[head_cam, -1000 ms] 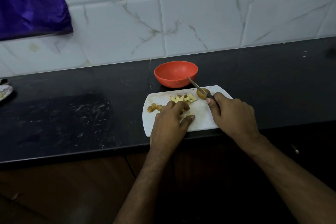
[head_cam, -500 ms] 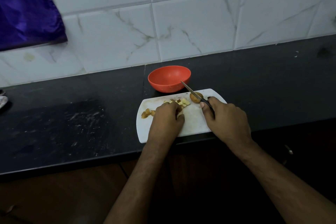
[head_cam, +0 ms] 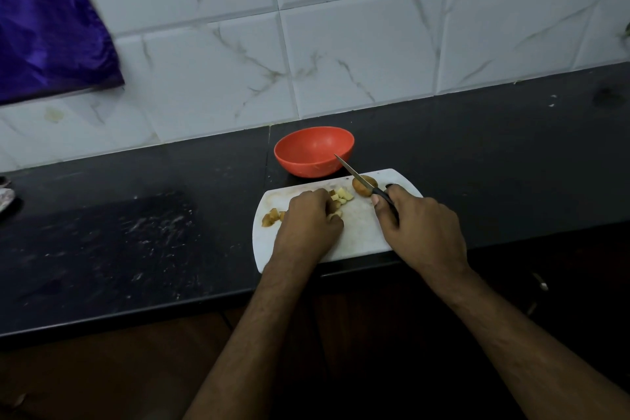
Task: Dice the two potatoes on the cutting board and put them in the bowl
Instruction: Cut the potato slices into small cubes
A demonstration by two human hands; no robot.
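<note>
The left hand (head_cam: 308, 220) has closed, its fingers now curled over diced potato (head_cam: 341, 198) on the cutting board (head_cam: 361, 232); the right hand (head_cam: 421, 227) grips the knife (head_cam: 361, 179) across the uncut potato (head_cam: 364, 186); beyond, the bowl (head_cam: 313, 151) looks empty, so gathering seems underway.

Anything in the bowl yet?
The visible inside of the bowl looks bare, with no potato pieces. The knife tip crosses its near-right rim, and the near inner wall is hidden from this angle. The diced pieces lie on the board.

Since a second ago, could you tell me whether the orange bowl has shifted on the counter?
No. The bowl still sits just right of the counter seam, behind the cutting board's far edge; only the camera shifted.
</note>
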